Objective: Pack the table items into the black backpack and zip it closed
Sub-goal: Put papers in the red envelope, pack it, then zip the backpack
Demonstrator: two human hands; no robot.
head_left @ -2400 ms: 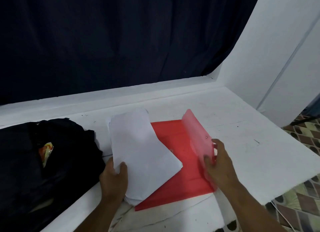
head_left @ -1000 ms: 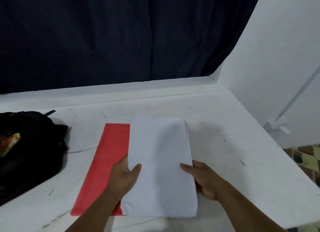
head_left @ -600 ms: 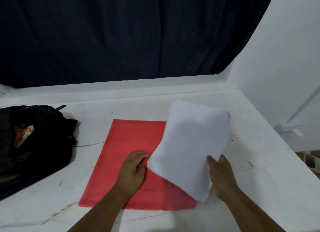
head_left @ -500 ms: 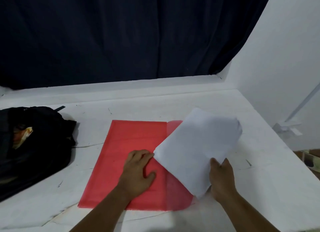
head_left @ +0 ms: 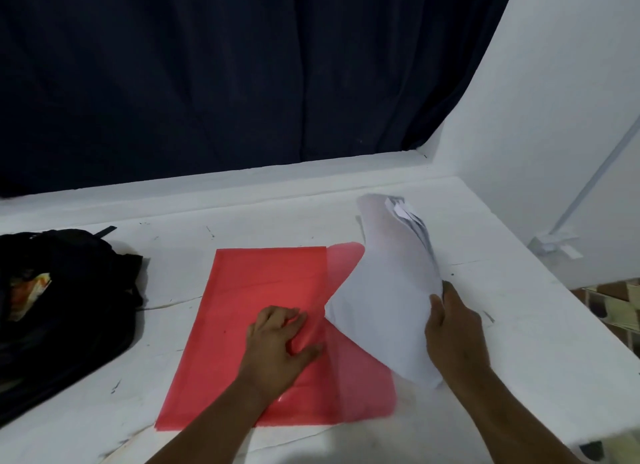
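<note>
The left hand (head_left: 277,346) lies flat on the red folder (head_left: 263,311), the right hand (head_left: 450,328) grips the bent white papers (head_left: 384,308) beside it, so lift the flap wide, slide them in straight; the black backpack (head_left: 65,304) waits open far left.

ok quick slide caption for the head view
Left hand presses the red folder flat while right hand holds a paper stack at its opening; black backpack waits alongside.
</note>
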